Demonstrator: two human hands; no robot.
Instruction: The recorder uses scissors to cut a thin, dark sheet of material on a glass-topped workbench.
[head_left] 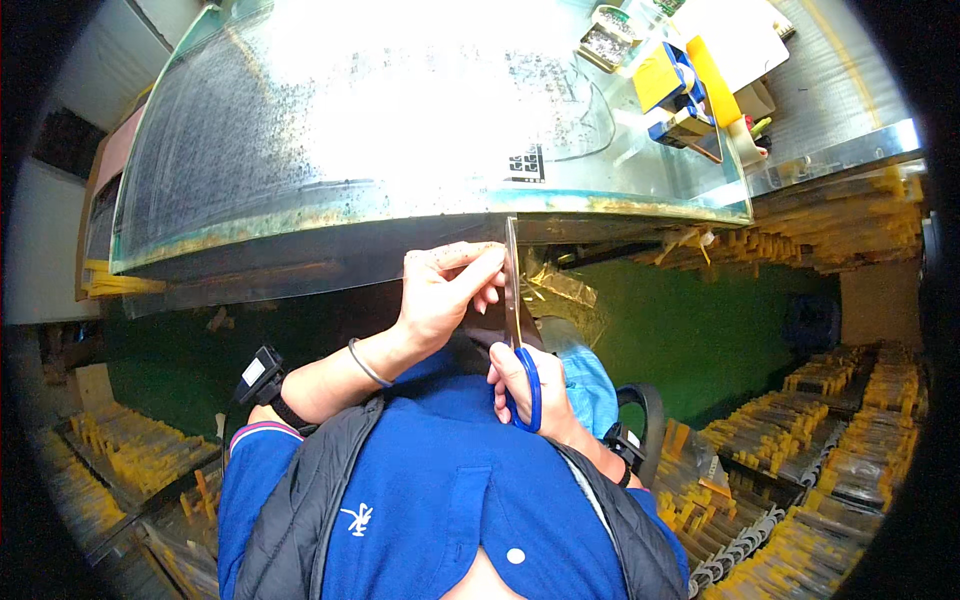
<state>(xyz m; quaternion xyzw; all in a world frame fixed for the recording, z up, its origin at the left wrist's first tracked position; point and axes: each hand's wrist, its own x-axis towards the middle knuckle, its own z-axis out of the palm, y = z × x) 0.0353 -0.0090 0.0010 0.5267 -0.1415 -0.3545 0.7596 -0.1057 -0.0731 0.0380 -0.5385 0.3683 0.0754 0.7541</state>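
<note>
My right hand grips a pair of scissors by the blue handle loops. The long metal blades point away from me and look nearly closed, their tips reaching the front edge of the glass-topped table. Just left of the blades, my left hand is closed in a pinch at the near edge of a dark, see-through film sheet. This film hangs over the table's front edge, its right end beside the scissors. Whether the blades touch the film cannot be told.
Strong glare covers the tabletop's middle, near a black-and-white patterned patch. A clear box of small parts and a yellow-and-blue box stand at the far right. Racks of yellow-tabbed sheets flank me; a green floor lies below.
</note>
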